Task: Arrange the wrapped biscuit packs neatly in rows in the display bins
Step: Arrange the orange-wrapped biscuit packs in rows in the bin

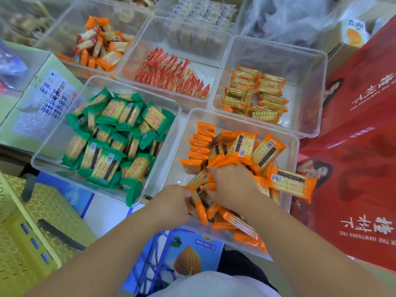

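Inside front-rt bin (174,179), orange biscuit pks (242,144) lie jumbled.

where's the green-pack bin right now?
Head view, left of centre: the green-pack bin sits directly left of the orange-pack bin, where the left hand and right hand grip orange packs; a yellow crate lies nearer, lower left.

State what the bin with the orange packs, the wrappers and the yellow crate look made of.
Bin: clear rigid plastic, glossy; contents show through its walls. Orange packs' wrappers: likely thin plastic film, shiny, with crimped ends. Yellow crate: opaque moulded plastic, matte, with a lattice pattern.
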A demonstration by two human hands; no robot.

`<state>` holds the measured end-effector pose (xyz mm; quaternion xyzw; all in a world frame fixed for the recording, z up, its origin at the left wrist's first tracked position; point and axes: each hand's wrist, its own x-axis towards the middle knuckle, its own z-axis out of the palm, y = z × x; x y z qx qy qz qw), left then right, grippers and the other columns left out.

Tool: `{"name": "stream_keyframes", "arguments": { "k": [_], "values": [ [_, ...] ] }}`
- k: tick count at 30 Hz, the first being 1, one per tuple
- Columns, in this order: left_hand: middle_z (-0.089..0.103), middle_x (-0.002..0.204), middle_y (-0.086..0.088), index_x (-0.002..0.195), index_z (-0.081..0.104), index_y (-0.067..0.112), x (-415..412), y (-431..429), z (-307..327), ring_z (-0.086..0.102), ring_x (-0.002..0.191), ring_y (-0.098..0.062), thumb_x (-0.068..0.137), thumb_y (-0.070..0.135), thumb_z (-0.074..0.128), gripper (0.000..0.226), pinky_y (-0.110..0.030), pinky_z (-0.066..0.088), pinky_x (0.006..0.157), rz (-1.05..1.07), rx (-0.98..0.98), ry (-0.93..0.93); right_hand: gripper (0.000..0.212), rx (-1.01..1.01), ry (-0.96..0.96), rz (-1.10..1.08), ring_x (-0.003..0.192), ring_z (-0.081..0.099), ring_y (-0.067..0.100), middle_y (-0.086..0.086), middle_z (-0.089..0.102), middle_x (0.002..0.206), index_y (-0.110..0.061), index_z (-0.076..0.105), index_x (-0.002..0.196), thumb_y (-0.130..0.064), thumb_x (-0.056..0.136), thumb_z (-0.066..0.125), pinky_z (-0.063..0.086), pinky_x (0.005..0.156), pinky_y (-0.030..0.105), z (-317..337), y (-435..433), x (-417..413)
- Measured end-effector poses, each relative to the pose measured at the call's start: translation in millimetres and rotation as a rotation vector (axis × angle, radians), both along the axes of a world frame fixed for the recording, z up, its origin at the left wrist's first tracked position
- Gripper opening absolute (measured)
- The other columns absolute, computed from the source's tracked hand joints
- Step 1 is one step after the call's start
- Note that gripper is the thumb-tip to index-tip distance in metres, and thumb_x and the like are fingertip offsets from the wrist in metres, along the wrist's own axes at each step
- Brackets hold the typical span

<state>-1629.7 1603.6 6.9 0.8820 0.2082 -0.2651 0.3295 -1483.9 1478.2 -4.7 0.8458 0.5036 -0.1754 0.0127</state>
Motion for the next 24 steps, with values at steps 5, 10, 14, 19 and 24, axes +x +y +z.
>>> {"name": "stream_keyframes", "arguments": {
  "k": [5,10,14,19,24],
  "values": [
    [0.066,0.070,-0.001,0.087,0.075,0.024,2.7,-2.0,-0.8,0.059,0.063,-0.021,0.065,0.030,0.079,0.023,-0.033,0.048,0.061,0.284,-0.384,0.063,0.048,0.065,0.054,-0.056,0.082,0.065,0.024,-0.001,0.067,0.092,-0.029,0.050,0.127,-0.053,0.087,0.062,0.039,0.059,0.031,-0.5,-2.9,3.4],
    [0.070,0.095,0.004,0.123,0.059,0.033,-7.0,-0.6,-11.7,0.058,0.064,-0.005,0.080,0.009,0.069,0.050,-0.017,0.044,0.057,0.243,-0.367,-0.041,0.055,0.137,0.084,-0.051,0.087,0.065,0.024,-0.003,0.069,0.096,-0.033,0.043,0.133,-0.053,0.087,0.065,0.038,0.063,0.032,-4.0,-8.2,0.2],
    [0.063,0.112,0.003,0.134,0.056,0.040,2.3,-6.8,-20.4,0.061,0.096,-0.018,0.087,0.022,0.068,0.052,-0.031,0.052,0.083,-0.067,-0.096,-0.106,0.052,0.125,0.120,-0.064,0.085,0.064,0.022,-0.003,0.066,0.090,-0.028,0.052,0.128,-0.054,0.086,0.067,0.044,0.062,0.033,-2.4,-9.3,4.1],
    [0.042,0.122,0.001,0.123,0.060,0.041,21.1,-14.1,-25.1,0.052,0.104,-0.025,0.088,0.040,0.067,0.036,-0.038,0.044,0.086,-0.393,0.195,-0.104,0.042,0.109,0.195,-0.097,0.087,0.064,0.022,-0.003,0.067,0.094,-0.025,0.060,0.115,-0.044,0.080,0.072,0.054,0.069,0.036,1.9,-11.3,8.6],
    [0.061,0.104,0.003,0.107,0.059,0.026,24.4,-5.3,-20.9,0.056,0.098,-0.020,0.083,0.043,0.071,0.031,-0.033,0.041,0.080,-0.491,0.264,-0.170,0.033,0.099,0.233,-0.104,0.086,0.063,0.020,-0.003,0.066,0.095,-0.023,0.063,0.110,-0.038,0.082,0.071,0.055,0.069,0.037,5.2,-14.1,11.3]
  ]
}}
